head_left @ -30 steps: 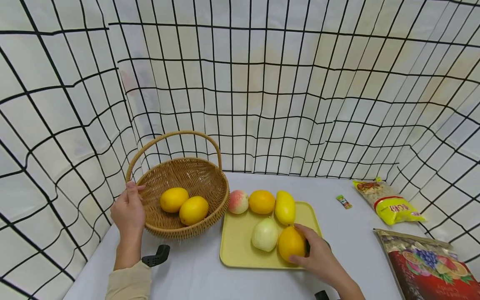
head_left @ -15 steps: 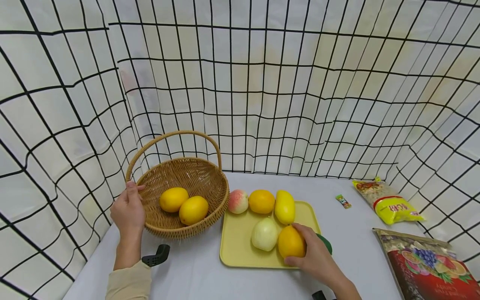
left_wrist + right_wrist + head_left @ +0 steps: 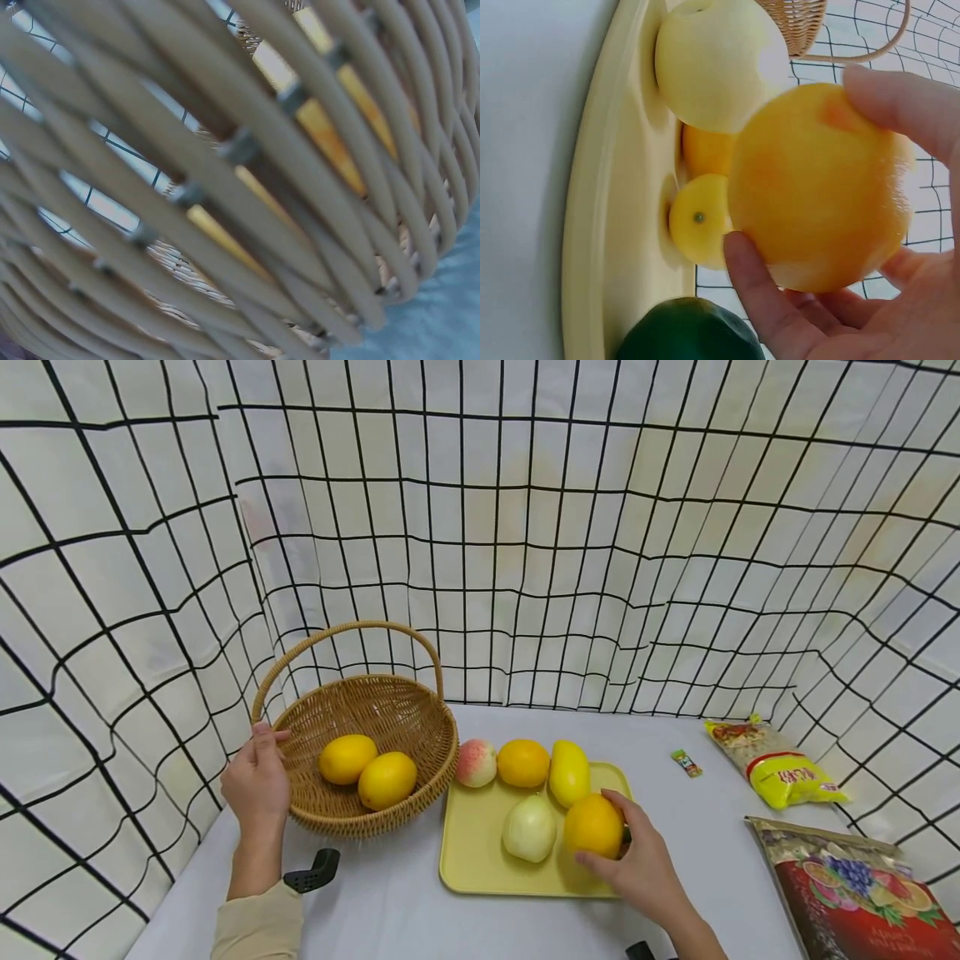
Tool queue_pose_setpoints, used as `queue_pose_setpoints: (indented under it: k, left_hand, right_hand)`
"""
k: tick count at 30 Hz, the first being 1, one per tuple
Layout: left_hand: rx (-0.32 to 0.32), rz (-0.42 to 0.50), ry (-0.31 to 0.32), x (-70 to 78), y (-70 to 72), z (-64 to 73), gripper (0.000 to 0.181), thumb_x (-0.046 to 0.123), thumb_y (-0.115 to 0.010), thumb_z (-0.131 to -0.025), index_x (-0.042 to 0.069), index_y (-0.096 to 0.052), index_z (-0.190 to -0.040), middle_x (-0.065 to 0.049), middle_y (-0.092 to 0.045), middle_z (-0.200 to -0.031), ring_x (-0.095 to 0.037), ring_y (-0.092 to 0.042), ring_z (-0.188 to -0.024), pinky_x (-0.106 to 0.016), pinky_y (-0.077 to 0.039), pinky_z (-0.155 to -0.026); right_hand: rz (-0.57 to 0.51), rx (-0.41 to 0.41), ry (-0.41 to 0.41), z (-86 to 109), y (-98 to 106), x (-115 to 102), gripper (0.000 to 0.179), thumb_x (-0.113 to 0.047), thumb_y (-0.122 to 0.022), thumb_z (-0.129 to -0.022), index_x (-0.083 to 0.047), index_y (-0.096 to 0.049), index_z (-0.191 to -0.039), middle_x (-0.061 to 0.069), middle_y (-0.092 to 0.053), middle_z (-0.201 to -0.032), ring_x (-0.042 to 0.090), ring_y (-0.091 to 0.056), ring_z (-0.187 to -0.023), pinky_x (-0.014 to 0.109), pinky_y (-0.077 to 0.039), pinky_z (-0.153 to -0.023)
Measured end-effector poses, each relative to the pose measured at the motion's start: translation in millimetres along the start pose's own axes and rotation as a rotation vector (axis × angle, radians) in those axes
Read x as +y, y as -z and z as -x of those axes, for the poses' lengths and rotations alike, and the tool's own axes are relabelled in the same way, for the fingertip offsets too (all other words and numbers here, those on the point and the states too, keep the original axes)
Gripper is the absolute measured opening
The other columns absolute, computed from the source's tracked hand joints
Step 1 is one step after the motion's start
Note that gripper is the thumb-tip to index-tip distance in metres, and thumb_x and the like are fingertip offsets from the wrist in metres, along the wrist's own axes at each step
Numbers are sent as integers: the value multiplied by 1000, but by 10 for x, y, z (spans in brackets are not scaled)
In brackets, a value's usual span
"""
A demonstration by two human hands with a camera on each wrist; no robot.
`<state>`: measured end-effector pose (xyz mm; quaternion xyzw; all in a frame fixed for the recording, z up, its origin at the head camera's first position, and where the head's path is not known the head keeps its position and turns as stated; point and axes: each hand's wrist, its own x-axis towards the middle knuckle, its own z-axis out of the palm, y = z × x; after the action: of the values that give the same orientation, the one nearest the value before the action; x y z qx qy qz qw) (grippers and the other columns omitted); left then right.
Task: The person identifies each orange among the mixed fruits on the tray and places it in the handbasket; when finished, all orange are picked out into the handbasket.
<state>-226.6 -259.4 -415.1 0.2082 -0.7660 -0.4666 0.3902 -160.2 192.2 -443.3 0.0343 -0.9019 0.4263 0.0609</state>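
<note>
My right hand (image 3: 641, 868) grips an orange (image 3: 593, 827) between thumb and fingers, over the right part of the yellow tray (image 3: 476, 870). The right wrist view has the orange raised off the tray, with a dark green fruit (image 3: 694, 334) below it. Left of the held orange sits a pale green pear (image 3: 529, 829). My left hand (image 3: 258, 777) pinches the wicker basket (image 3: 360, 697) at its left side, where the handle joins the rim. Tilted toward me, the basket contains two yellow lemons (image 3: 348, 760). Its weave fills the left wrist view.
At the tray's back are a peach (image 3: 476, 763), an orange-yellow fruit (image 3: 523, 764) and a yellow mango (image 3: 570, 774). A small candy packet (image 3: 686, 763), a yellow snack bag (image 3: 780, 764) and a red candy bag (image 3: 862, 885) lie rightward. Black-gridded white walls (image 3: 540, 535) enclose the table.
My right hand has closed round the orange and lifted it slightly up and to the right, away from the pear. The left hand and basket have stayed put.
</note>
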Motion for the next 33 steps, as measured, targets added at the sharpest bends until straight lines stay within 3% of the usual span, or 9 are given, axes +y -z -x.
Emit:
queue_pose_setpoints:
  k: [6,11,21,25,28,30,33]
  left_hand:
    - [0,9,-9,5,-9,-1,64,51,-36,-103,0,-74,-94,15,-42,-58,-12,-38,-58,-30,-26,-61]
    - [-2,0,-6,-1,-20,-1,67,53,-34,-103,0,-74,-94,16,-43,-59,-12,-38,-58,-30,-25,-62]
    - [3,-17,-9,-27,5,-1,65,52,-34,-103,1,-74,-96,16,-42,-59,-12,-37,-57,-30,-25,-59]
    - [-1,-14,1,-24,5,-1,65,51,-34,-103,-1,-71,-90,2,-58,-69,-10,-39,-60,-30,-25,-61]
    - [-2,-16,5,-16,7,8,66,51,-33,-104,-2,-66,-82,-13,-70,-91,-11,-40,-61,-29,-25,-61]
    - [-1,-12,0,-15,5,9,65,50,-33,-104,-2,-61,-77,-15,-71,-102,-13,-45,-67,-29,-26,-62]
    - [8,-4,-4,-15,0,7,66,50,-34,-104,-3,-60,-75,-16,-71,-106,-24,-58,-84,-28,-29,-68]
  right_hand:
    - [-81,66,35,-14,-13,-27,90,-30,-89,-71,-16,-39,-144,5,-48,-138,21,-53,-111,40,-48,-89]
    - [-141,89,69,-36,-30,-87,84,-29,-87,-74,-17,-40,-143,3,-48,-138,18,-50,-108,28,-49,-80]
    - [-179,59,131,-87,-143,-196,80,-27,-86,-75,-19,-42,-142,1,-49,-138,17,-50,-109,31,-49,-81]
    - [-167,55,140,-132,-207,-271,80,-27,-85,-76,-20,-41,-143,2,-48,-139,17,-50,-109,33,-48,-82]
    - [-175,50,157,-171,-254,-358,81,-25,-85,-76,-20,-40,-143,1,-48,-139,17,-51,-109,34,-48,-83]
    - [-187,42,170,-197,-285,-413,80,-24,-85,-76,-20,-41,-143,1,-48,-139,16,-51,-109,34,-48,-83]
    - [-206,33,183,-228,-325,-492,80,-24,-85,-76,-22,-41,-143,-2,-48,-139,16,-51,-109,34,-47,-84]
